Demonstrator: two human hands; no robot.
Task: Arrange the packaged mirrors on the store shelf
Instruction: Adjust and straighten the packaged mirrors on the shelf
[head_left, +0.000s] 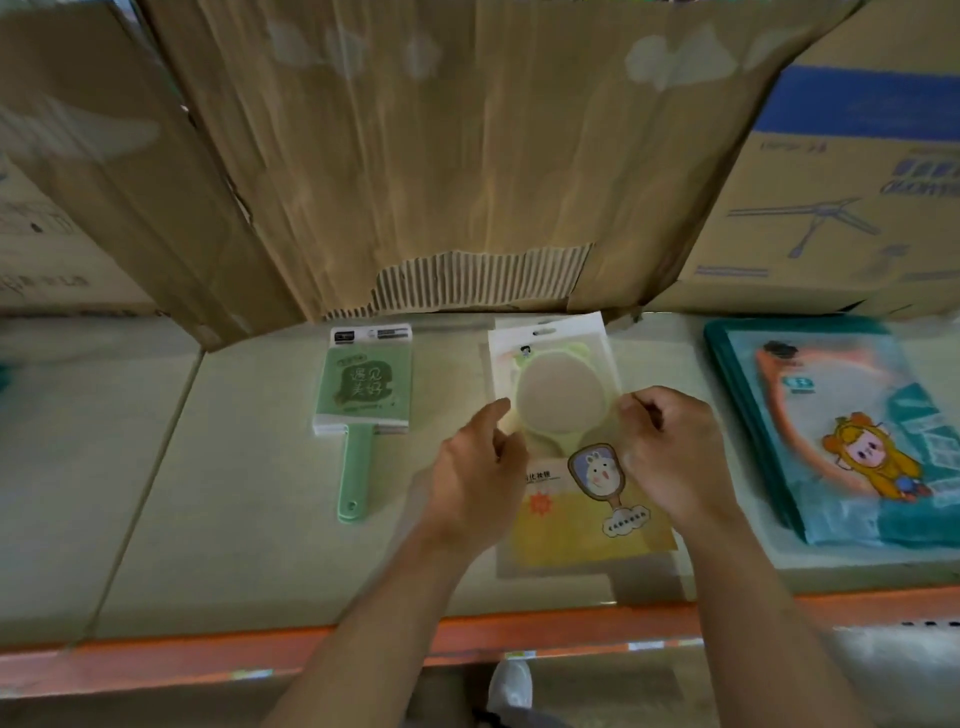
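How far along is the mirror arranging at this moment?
Done: a green hand mirror lies flat on the shelf, left; a teal package stack sits at the right. In hand: the left hand and right hand hold the yellow packaged mirror by its side edges, between those two. Left, probably: squaring and releasing it; no other unplaced stock shows.

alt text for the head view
A person's left hand and right hand hold a bagged round mirror by its sides on a pale shelf. A green hand mirror lies to its left, a teal packaged stack to its right.
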